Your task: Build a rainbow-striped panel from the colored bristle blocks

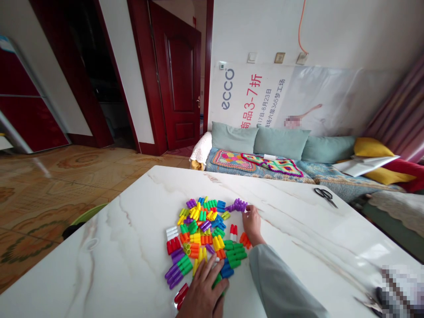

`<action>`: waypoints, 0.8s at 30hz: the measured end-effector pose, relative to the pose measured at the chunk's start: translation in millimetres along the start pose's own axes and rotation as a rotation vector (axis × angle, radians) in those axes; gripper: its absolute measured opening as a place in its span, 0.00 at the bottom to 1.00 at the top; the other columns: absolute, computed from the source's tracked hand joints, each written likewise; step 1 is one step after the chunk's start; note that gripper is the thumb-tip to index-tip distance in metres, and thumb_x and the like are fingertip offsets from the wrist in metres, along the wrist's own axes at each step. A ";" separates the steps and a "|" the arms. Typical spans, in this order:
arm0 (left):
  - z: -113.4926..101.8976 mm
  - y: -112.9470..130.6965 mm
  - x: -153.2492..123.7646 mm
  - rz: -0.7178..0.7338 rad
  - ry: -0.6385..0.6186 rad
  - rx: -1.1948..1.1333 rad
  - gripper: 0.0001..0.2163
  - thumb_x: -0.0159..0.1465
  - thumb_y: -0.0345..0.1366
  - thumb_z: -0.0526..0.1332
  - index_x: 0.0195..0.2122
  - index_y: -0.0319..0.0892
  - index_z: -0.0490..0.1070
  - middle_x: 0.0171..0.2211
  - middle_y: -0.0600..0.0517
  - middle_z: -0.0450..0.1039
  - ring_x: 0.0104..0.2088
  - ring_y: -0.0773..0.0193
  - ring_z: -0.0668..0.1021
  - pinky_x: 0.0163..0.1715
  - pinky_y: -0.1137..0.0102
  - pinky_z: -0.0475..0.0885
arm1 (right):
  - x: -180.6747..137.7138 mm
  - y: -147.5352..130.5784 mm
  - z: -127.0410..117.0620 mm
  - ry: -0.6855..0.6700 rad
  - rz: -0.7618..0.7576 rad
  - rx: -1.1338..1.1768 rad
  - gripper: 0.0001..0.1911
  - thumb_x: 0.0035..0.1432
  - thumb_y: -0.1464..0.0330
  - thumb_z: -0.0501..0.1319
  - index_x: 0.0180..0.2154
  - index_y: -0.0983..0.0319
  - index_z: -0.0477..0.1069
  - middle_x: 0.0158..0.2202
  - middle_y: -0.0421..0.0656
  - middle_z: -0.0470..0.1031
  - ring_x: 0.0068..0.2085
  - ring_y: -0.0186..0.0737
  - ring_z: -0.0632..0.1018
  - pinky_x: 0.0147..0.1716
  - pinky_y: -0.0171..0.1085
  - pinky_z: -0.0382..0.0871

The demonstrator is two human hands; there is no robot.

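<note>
Many bullet-shaped plastic building pieces (195,238) lie heaped on the white marble-patterned table, in green, purple, yellow, orange, blue, red and white. Some are joined side by side into small blocks. My right hand (253,226) reaches to the heap's far right corner, its fingers closed at the right end of a row of joined purple building pieces (238,205). Closer to me, my left hand (206,285) rests palm down with fingers spread over the near edge of the heap, covering some pieces. Beside its wrist lies a red building piece (180,295).
Black-handled scissors (325,196) lie at the table's far right. A second metal tool (370,304), partly blurred out, is at the near right corner. Beyond the table (126,265) stands a sofa with cushions (281,141); a green rim (86,213) shows at the left edge.
</note>
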State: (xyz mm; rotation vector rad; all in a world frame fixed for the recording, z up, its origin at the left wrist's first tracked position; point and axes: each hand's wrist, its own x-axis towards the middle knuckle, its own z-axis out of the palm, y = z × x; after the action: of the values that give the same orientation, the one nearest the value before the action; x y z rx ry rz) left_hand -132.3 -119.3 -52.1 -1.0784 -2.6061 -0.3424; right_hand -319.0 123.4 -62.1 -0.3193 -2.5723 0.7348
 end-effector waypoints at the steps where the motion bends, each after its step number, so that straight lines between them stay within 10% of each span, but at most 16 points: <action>1: -1.9 0.9 0.0 -0.003 -0.002 -0.007 0.18 0.56 0.26 0.57 0.48 0.47 0.70 0.63 0.48 0.60 0.64 0.48 0.60 0.58 0.51 0.65 | -2.1 0.6 -1.5 -0.002 -0.014 0.003 0.15 0.57 0.72 0.50 0.44 0.65 0.69 0.42 0.50 0.75 0.40 0.42 0.76 0.40 0.38 0.67; 14: -6.5 2.9 -1.7 -0.031 0.034 -0.073 0.16 0.60 0.29 0.57 0.48 0.48 0.71 0.64 0.50 0.59 0.65 0.50 0.58 0.60 0.52 0.61 | -15.3 -9.9 -10.8 -0.245 -0.322 0.096 0.24 0.50 0.76 0.50 0.44 0.59 0.77 0.49 0.43 0.77 0.51 0.42 0.74 0.55 0.43 0.66; 24: -14.1 9.6 -1.7 -0.106 0.001 -0.197 0.13 0.65 0.36 0.55 0.49 0.47 0.72 0.63 0.49 0.60 0.65 0.50 0.55 0.62 0.48 0.55 | -72.4 22.5 -60.2 -0.349 -0.349 0.163 0.22 0.60 0.57 0.53 0.49 0.62 0.72 0.51 0.48 0.75 0.52 0.46 0.74 0.54 0.45 0.67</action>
State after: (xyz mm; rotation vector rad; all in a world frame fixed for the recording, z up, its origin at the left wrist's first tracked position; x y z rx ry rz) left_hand -121.8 -118.3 -38.6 -1.0010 -2.6786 -0.6355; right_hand -225.0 144.7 -54.1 0.3321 -2.7536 0.9223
